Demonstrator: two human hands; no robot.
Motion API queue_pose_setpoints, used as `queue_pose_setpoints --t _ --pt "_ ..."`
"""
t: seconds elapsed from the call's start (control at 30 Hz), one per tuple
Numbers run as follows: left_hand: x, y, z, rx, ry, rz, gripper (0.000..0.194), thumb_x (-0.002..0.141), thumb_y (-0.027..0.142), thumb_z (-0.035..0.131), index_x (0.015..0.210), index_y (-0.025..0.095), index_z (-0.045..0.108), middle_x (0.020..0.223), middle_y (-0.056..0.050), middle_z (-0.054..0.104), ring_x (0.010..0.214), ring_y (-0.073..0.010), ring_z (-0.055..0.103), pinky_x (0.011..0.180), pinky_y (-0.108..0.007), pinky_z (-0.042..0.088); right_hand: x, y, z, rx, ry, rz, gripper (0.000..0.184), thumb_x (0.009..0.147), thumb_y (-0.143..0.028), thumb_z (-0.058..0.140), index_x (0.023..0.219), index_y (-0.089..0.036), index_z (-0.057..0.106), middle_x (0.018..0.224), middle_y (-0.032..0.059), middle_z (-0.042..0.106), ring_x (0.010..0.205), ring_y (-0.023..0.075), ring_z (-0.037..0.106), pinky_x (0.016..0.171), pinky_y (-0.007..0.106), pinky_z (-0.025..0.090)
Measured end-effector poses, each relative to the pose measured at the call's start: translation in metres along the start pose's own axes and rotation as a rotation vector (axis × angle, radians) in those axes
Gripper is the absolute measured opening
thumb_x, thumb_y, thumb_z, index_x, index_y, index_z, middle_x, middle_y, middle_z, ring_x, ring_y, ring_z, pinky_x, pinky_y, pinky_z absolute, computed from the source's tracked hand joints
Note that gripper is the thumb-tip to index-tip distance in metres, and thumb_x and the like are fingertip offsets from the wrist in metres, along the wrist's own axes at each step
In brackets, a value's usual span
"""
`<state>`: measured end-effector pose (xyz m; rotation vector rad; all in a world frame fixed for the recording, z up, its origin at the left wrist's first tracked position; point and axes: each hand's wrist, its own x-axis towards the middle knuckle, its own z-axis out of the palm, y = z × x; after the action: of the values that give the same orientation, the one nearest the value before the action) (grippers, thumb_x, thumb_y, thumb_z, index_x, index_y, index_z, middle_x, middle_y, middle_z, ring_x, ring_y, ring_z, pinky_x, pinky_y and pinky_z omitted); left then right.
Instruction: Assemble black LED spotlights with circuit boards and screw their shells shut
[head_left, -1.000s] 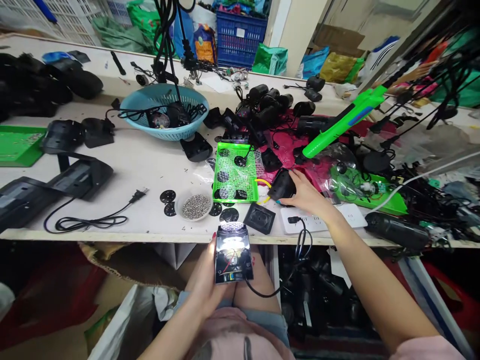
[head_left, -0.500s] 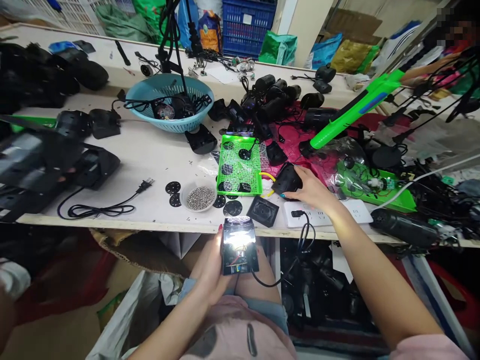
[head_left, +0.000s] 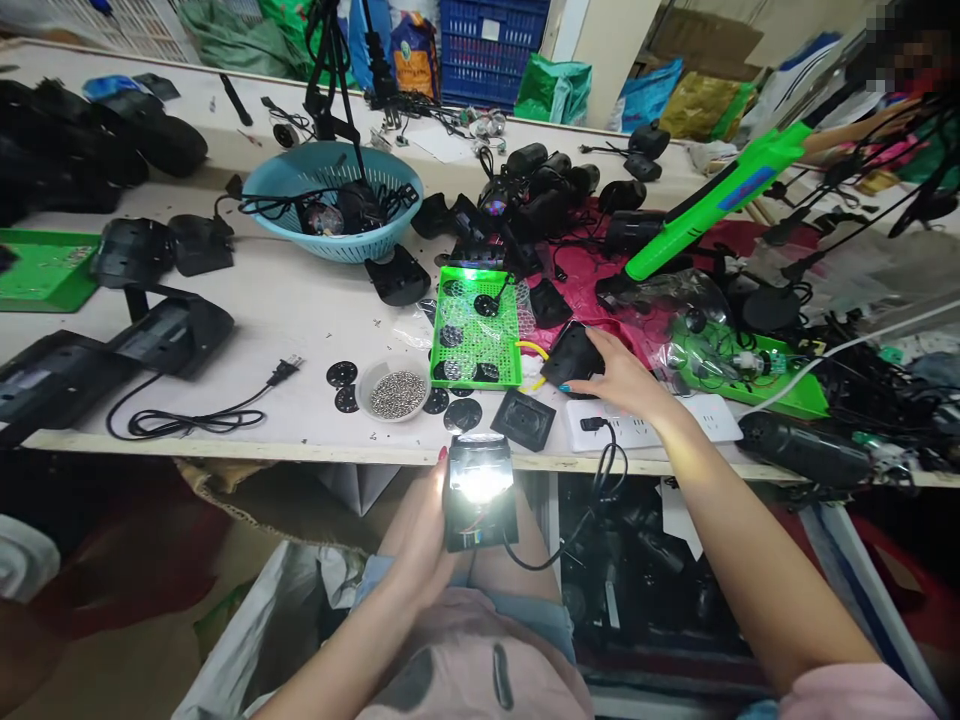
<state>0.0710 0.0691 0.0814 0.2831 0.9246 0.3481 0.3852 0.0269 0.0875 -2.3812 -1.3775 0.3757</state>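
Power strip (head_left: 641,430) near right hand (head_left: 621,377).

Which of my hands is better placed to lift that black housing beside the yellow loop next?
Probably your right hand: it's on the black housing, while your left hand holds the lit device over your lap.

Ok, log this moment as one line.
left hand: holds lit black unit | right hand: grips black housing | power strip: black plug inserted | bowl: small metal parts inside

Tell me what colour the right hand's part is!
The part is black, clearest in the head view.
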Motion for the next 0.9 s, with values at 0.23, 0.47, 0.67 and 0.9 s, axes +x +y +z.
queue_pose_setpoints --t 0.23,0.47,0.67,0.9 --pt "0.005 0.005 0.002 0.036 -0.007 0.037 0.044 0.099 0.046 0.048 0.109 0.010 0.071 0.089 -0.013 0.078 0.072 -0.0255 0.074 0.074 -0.039 0.060 -0.045 -0.026 -0.022 0.106 0.074 -0.122 0.035 0.095 -0.029 0.048 0.125 -0.024 0.066 0.127 0.0078 0.066 0.118 0.0239 0.062 0.103 0.038 0.048" --pt "0.011 0.004 0.005 0.010 -0.047 -0.011 0.042 0.099 0.045 0.049 0.106 0.011 0.072 0.091 -0.014 0.078 0.075 -0.0252 0.074 0.075 -0.038 0.061 -0.029 0.027 0.001 0.150 -0.131 0.171 0.015 0.070 -0.026 0.075 0.084 -0.020 0.078 0.076 0.0013 0.068 0.061 0.0148 0.059 0.061 0.027 0.043" --pt "0.007 0.001 0.013 -0.029 -0.053 0.021 0.045 0.100 0.046 0.045 0.100 0.010 0.073 0.089 -0.013 0.079 0.073 -0.0237 0.074 0.077 -0.037 0.060 -0.016 0.037 0.016 0.250 -0.198 0.199 0.023 0.061 -0.037 0.082 0.071 -0.018 0.076 0.048 -0.0061 0.047 0.047 0.0101 0.042 0.050 0.026 0.027" --pt "-0.006 -0.005 0.016 -0.022 -0.024 0.024 0.050 0.101 0.048 0.041 0.110 0.012 0.074 0.090 -0.012 0.080 0.075 -0.0238 0.075 0.080 -0.037 0.060 -0.044 0.021 -0.001 0.398 0.020 0.129 0.045 0.074 -0.056 0.068 0.092 -0.016 0.074 0.076 0.0053 0.067 0.066 0.0171 0.056 0.064 0.032 0.045"
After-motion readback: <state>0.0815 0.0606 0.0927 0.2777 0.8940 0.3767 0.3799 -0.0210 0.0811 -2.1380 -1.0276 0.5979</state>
